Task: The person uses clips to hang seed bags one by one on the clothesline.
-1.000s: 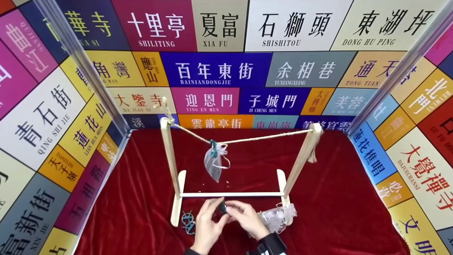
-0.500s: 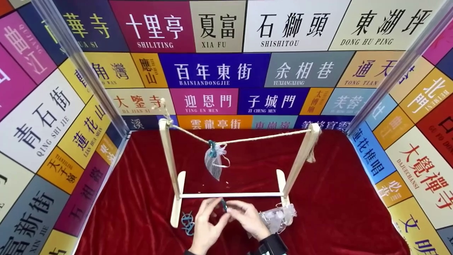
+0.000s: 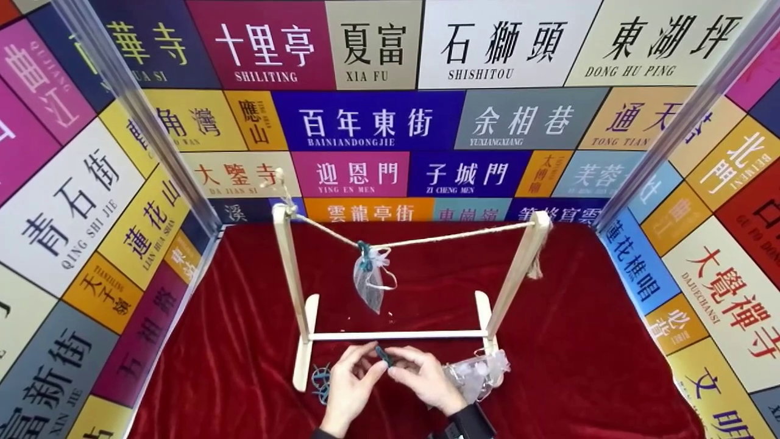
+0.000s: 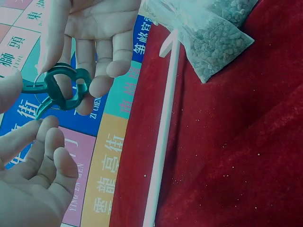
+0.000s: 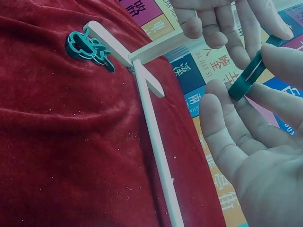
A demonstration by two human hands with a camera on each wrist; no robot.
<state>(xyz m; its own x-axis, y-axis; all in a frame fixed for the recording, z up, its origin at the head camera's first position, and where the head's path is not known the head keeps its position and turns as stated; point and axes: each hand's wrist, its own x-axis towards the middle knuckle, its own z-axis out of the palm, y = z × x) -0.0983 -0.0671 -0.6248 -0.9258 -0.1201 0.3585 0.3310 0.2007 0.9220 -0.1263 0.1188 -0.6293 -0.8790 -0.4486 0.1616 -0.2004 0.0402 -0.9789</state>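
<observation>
Between both hands, in front of the wooden stand, is a green plastic spring clip (image 3: 382, 355) with a rounded, looped jaw. My left hand (image 3: 352, 384) pinches its handle end; in the left wrist view the clip (image 4: 84, 87) shows its loop and two handles. My right hand (image 3: 426, 379) pinches the loop side between thumb and fingers, and the right wrist view has the clip (image 5: 244, 85) edge-on. Left of my left hand, more green clips (image 3: 320, 384) lie on the cloth. Sheer bags of granules (image 4: 220, 42) lie beside my right hand.
The wooden stand's crossbar (image 3: 399, 335) runs just beyond my hands. A rope (image 3: 451, 237) sags between its posts, carrying a sheer white bag (image 3: 368, 289) held by a green clip (image 3: 365, 262). Red velvet cloth (image 3: 585, 341) covers the table; printed panels surround it.
Both hands stay in nearly the same place. The clip between them has turned and now leans differently, and the fingers have shifted slightly on it.
</observation>
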